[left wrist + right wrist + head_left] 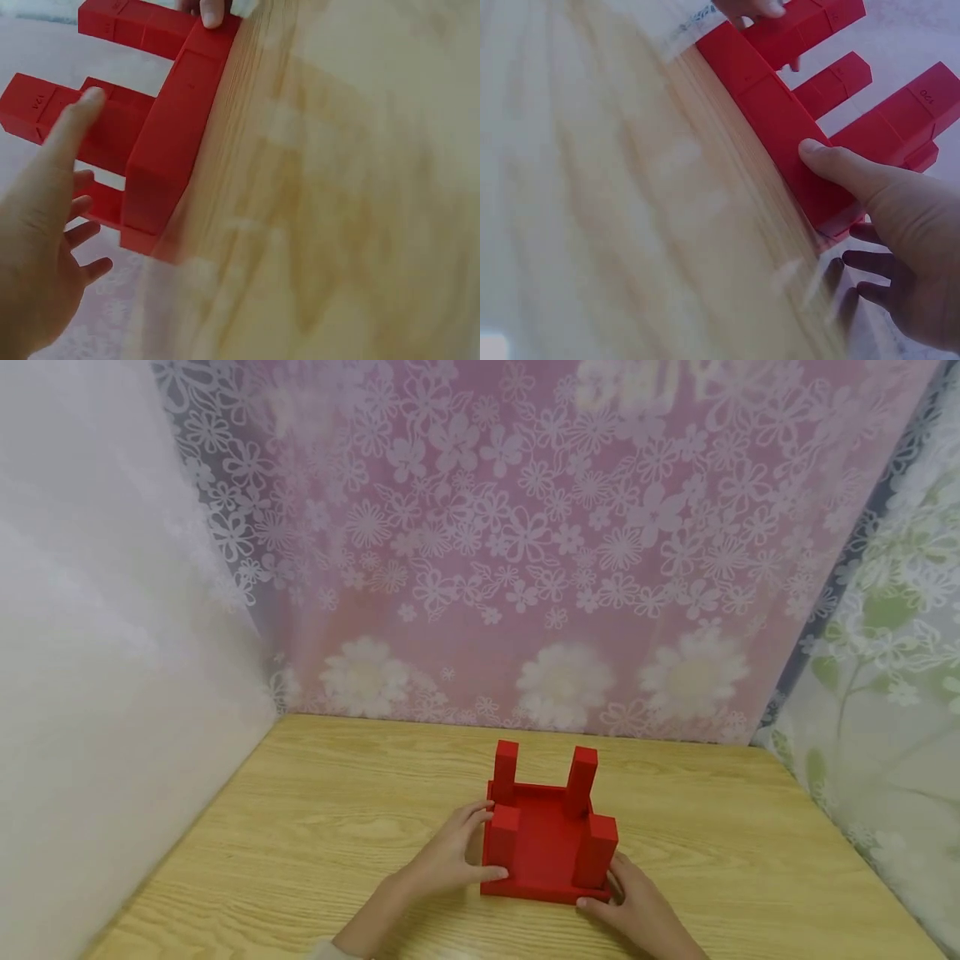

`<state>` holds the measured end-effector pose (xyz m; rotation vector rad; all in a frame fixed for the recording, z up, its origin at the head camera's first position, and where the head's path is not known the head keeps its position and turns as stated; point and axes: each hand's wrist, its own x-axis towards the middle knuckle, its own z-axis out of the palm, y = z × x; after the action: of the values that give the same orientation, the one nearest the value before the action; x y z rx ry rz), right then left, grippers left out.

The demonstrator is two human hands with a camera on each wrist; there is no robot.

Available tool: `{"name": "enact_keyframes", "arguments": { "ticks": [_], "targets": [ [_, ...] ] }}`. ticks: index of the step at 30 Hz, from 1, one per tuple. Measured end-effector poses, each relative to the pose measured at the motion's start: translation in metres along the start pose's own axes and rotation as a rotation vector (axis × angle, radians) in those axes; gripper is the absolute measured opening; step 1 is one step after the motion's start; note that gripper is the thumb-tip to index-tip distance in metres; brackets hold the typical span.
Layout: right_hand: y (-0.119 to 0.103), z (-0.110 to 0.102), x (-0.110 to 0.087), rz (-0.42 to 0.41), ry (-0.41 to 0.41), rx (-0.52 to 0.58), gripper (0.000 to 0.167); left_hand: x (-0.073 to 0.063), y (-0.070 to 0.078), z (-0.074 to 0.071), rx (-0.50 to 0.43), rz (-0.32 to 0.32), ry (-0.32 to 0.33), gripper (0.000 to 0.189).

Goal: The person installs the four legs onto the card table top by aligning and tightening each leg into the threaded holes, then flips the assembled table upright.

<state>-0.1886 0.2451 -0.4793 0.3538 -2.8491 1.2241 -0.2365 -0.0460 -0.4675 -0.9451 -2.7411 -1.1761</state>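
A red square tray-like piece [551,843] lies flat on the table with an upright block post at each corner, like a small upturned table. My left hand [447,858] reaches around its near left corner, thumb at the front edge, other fingers along the left side. In the left wrist view those fingers [88,234] look spread and loose beside it. My right hand [637,902] holds the near right corner. In the right wrist view its thumb [836,161] presses the front wall, while the other fingers lie by the side, partly hidden.
The wood-grain table [322,810] extends around the red piece. Behind it hangs a pink flowered curtain [480,568]. A pale wall or sheet [127,652] borders the left, and a leaf-patterned sheet [885,693] borders the right.
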Motion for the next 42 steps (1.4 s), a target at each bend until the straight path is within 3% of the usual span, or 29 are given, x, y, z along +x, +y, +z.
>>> {"name": "enact_keyframes", "arguments": {
  "ticks": [4,11,16,25,29,35,42],
  "targets": [
    [0.003,-0.003,0.004,-0.031,-0.045,0.005,0.079,-0.003,-0.011,0.012,0.053,0.035,-0.035,0.076],
    [0.009,-0.002,0.009,-0.086,-0.061,-0.094,0.078,-0.008,-0.022,0.027,0.182,0.117,-0.006,0.079],
    [0.01,-0.004,0.009,-0.11,-0.037,-0.103,0.075,-0.006,-0.023,0.031,0.144,0.148,0.025,0.071],
    [0.008,-0.005,0.006,-0.08,-0.016,-0.072,0.07,-0.006,-0.023,0.032,0.075,0.176,0.032,0.062],
    [0.008,-0.007,0.005,-0.025,-0.029,-0.032,0.07,-0.007,-0.02,0.03,0.058,0.167,0.019,0.064],
    [0.008,-0.015,0.007,0.035,-0.065,0.075,0.077,-0.008,-0.014,0.025,-0.072,0.116,0.011,0.065],
    [-0.001,-0.025,0.007,0.002,-0.091,0.117,0.074,-0.009,0.0,0.014,-0.27,-0.024,-0.022,0.068]
  ]
}}
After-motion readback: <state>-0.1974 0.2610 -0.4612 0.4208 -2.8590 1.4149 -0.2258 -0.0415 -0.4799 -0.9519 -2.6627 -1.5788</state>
